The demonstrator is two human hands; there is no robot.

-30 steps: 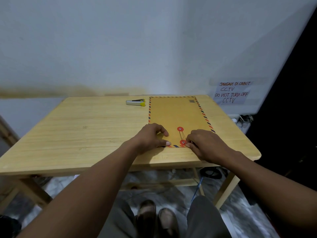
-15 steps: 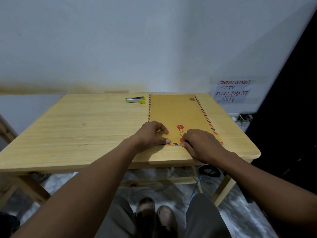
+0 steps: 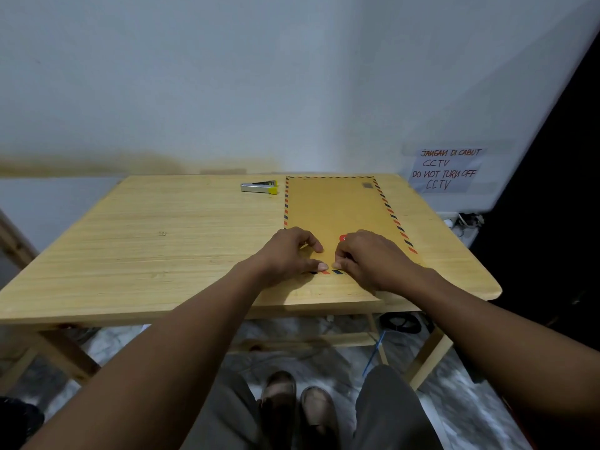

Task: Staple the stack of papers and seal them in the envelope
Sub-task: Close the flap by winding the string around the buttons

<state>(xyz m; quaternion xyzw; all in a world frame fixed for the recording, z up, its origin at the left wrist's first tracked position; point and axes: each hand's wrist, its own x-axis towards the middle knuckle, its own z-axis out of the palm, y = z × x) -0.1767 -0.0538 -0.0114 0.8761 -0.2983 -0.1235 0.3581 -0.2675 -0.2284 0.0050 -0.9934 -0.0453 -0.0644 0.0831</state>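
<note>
A brown envelope [image 3: 334, 209] with a red-and-blue striped border lies flat on the right half of the wooden table [image 3: 146, 238]. My left hand [image 3: 285, 251] presses on its near left corner with bent fingers, the thumb lying along the near edge. Close beside it, my right hand [image 3: 370, 258] pinches the closure string with fingertips near the envelope's near edge. It covers most of the closure, and only a sliver of one red disc [image 3: 343, 237] shows above the knuckles. No loose papers are in sight.
A silver stapler with a yellow end [image 3: 259, 187] lies at the table's far edge, left of the envelope. A handwritten CCTV notice [image 3: 448, 170] hangs on the right wall above a power strip [image 3: 454, 220]. My legs and shoes are under the table's near edge.
My right hand has moved left and forward over the two red discs, which were both visible before. The left hand has stayed on the envelope's near corner.
</note>
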